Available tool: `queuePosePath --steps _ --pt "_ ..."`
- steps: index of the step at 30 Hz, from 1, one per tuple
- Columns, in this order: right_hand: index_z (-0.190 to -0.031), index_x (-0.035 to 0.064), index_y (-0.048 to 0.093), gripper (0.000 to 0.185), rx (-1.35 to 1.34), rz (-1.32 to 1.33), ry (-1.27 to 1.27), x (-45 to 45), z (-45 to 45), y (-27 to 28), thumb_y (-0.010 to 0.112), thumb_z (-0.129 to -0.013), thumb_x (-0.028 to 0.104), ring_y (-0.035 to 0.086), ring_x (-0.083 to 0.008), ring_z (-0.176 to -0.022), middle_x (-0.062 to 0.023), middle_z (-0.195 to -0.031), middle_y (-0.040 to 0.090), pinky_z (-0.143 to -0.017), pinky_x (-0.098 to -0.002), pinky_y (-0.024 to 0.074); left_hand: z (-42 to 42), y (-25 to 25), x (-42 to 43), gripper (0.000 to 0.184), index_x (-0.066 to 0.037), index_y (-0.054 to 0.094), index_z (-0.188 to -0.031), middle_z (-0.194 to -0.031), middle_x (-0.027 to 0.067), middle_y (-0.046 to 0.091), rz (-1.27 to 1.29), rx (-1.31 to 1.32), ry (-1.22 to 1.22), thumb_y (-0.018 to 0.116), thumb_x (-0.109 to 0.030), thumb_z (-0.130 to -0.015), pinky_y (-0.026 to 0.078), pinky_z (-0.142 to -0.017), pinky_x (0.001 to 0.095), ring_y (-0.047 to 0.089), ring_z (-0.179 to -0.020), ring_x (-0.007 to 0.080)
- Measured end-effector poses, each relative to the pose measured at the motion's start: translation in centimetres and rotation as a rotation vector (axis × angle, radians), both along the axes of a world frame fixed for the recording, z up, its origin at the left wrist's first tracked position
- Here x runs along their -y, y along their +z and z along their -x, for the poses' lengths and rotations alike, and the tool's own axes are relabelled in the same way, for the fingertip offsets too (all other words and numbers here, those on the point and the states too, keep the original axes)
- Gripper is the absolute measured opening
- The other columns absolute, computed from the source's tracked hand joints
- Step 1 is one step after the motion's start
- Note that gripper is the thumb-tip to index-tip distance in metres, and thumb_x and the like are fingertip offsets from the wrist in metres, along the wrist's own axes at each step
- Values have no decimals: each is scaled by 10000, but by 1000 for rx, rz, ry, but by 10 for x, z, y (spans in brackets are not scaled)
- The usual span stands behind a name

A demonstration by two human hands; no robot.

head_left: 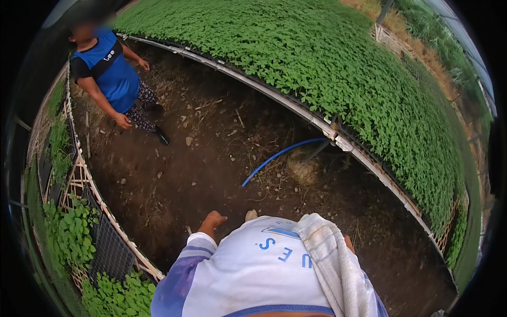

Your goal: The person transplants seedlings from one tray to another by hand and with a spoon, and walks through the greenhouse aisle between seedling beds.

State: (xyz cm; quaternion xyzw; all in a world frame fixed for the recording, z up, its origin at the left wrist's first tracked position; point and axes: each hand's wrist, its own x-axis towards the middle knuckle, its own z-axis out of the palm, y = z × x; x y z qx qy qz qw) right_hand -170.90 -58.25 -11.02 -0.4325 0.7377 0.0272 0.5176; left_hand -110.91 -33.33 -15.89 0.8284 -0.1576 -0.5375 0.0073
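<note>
My left hand (213,221) hangs in front of my body above the dirt path, fingers curled in, and I see nothing in it. It touches no plant or bench. Of my right hand (349,244), only a sliver of skin shows past the towel, so its fingers are hidden. A pale striped towel (332,259) drapes over my white shirt (253,269) on the right side. The tip of one shoe (251,215) peeks out below the shirt.
A person in a blue top (113,68) stands on the dirt path (174,174) at upper left. A long raised bed of green seedlings (317,63) runs along the right, with a white edge rail (296,108). A blue hose (274,156) and a rock (304,171) lie beneath. Leafy trays (71,232) line the left.
</note>
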Motion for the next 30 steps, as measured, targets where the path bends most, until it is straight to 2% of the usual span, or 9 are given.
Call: queuePosePath --steps 1,3,7,11,16,19,21,27,30 --pt "-1100 67 674 237 2 5 -13 5 -7 5 546 -901 93 689 -191 -653 -62 -843 693 -512 -320 513 1 8 7 480 63 691 -1074 -1076 198 697 42 3 24 749 -360 -855 578 -650 416 710 -785 302" --pt "-1099 58 673 231 40 168 217 19 -24 14 570 -895 91 699 -181 -678 -75 -855 702 -517 -319 513 -3 2 18 474 61 692 -1067 -1061 200 700 70 9 -17 750 -359 -855 579 -650 422 711 -786 302" --pt "-1117 55 665 242 67 109 58 24 -25 -10 586 -891 88 699 -172 -686 -78 -864 708 -524 -317 515 -17 -13 39 432 49 700 -1023 -994 187 710 72 23 -223 761 -339 -844 584 -630 420 713 -775 296" --pt "-1087 67 675 217 14 50 40 9 -24 -9 586 -889 81 700 -161 -704 -64 -877 713 -534 -317 526 -10 7 52 392 46 704 -969 -937 173 709 75 87 -380 776 -313 -830 582 -585 406 710 -749 287" --pt "-1037 107 686 176 -63 -95 53 -22 -2 -10 625 -907 208 701 -161 -711 -38 -855 695 -540 -313 531 6 23 57 344 43 706 -946 -920 171 704 96 64 -313 778 -270 -824 573 -532 385 703 -740 285" --pt "-1030 109 684 187 -43 -101 -27 -32 5 -15 629 -904 236 695 -155 -694 -30 -852 695 -536 -313 529 9 22 56 358 39 706 -962 -917 172 705 107 53 -361 765 -290 -834 582 -564 389 706 -750 288" --pt "-1084 88 663 212 -38 -85 25 -34 -2 -7 629 -922 221 692 -171 -705 -56 -912 718 -560 -325 541 8 19 54 376 42 703 -975 -930 175 705 87 60 -332 756 -306 -841 584 -589 395 708 -761 294" --pt "-1026 62 658 151 41 -33 -64 -31 -8 -18 578 -926 142 666 -163 -645 -55 -823 692 -551 -315 538 1 14 55 428 46 692 -1034 -993 191 702 123 76 -340 725 -347 -867 582 -653 398 713 -798 313" --pt "-1072 81 675 215 34 -42 -16 -26 -8 -26 575 -912 184 695 -179 -673 -68 -853 702 -533 -331 533 5 18 59 432 43 690 -1039 -978 195 703 126 69 -314 722 -353 -869 575 -645 395 714 -774 309"
